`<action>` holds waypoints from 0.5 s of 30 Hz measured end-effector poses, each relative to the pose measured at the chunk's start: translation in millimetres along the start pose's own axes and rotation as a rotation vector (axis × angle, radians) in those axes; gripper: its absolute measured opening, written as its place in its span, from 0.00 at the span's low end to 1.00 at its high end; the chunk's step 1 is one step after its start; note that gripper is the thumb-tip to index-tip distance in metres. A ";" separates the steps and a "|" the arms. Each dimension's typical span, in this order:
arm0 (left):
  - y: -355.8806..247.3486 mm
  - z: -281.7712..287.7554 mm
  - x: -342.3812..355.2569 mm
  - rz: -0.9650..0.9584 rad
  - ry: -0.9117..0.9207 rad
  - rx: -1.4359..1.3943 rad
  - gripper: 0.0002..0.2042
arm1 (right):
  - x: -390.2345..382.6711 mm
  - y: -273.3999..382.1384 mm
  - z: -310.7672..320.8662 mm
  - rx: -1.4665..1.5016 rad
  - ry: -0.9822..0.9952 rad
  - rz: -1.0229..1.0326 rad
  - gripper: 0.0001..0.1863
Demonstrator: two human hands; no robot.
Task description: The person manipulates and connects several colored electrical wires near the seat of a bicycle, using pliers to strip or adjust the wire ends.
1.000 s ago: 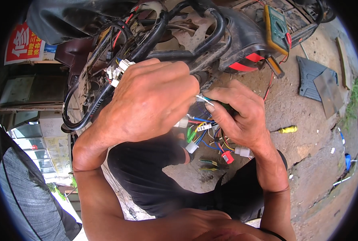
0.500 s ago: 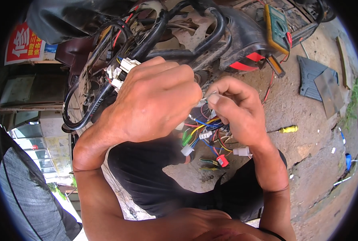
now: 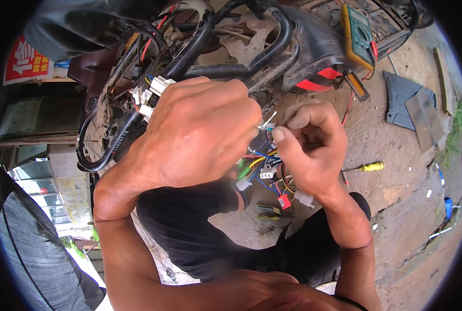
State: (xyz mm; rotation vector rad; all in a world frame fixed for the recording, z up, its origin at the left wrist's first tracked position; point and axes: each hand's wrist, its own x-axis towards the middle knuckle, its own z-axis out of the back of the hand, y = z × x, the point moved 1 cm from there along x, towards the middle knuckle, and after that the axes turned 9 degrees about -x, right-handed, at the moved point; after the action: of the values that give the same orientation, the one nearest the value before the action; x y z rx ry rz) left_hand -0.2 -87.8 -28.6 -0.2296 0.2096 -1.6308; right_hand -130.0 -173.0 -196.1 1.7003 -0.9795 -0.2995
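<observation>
Between my two hands is a thin wire (image 3: 268, 127) with a bare, light-coloured end and a bit of green on it. My left hand (image 3: 202, 135) is closed in a fist, back up, and the wire runs in at its fingertips, which are mostly hidden behind the knuckles. Facing it, my right hand (image 3: 316, 147) has curled fingers, with the thumb tip against the wire. Below them hangs a bundle of coloured wires with a white connector (image 3: 267, 172), a red connector (image 3: 283, 201) and a green sleeve (image 3: 244, 172).
White plugs (image 3: 153, 93) sit on a harness beside my left wrist. A dirty vehicle frame with black tubes (image 3: 225, 68) spans the far side, with a multimeter (image 3: 359, 39) resting on it. A yellow-handled screwdriver (image 3: 371, 167) and a dark plastic panel (image 3: 399, 101) lie to the right.
My right thumb and index finger have eased apart a little, and the bare wire end now stands up in view. The hanging connectors have shifted slightly.
</observation>
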 end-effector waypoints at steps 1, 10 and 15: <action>0.0 0.1 -0.6 0.004 0.000 0.001 0.07 | 2.7 0.2 0.8 -0.086 0.014 0.116 0.12; 3.0 -1.5 -1.4 -0.018 -0.013 -0.007 0.07 | 7.1 5.4 -5.4 -0.500 -0.011 0.517 0.15; 5.4 -2.9 -4.2 -0.194 -0.004 0.045 0.11 | 8.7 9.8 -2.3 -0.410 0.099 0.402 0.08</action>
State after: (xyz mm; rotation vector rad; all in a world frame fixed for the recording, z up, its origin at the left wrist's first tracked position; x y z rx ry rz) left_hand 4.5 -84.0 -33.0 -0.2237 0.1508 -1.8254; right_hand -127.5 -178.3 -184.2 1.1104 -1.0760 -0.1357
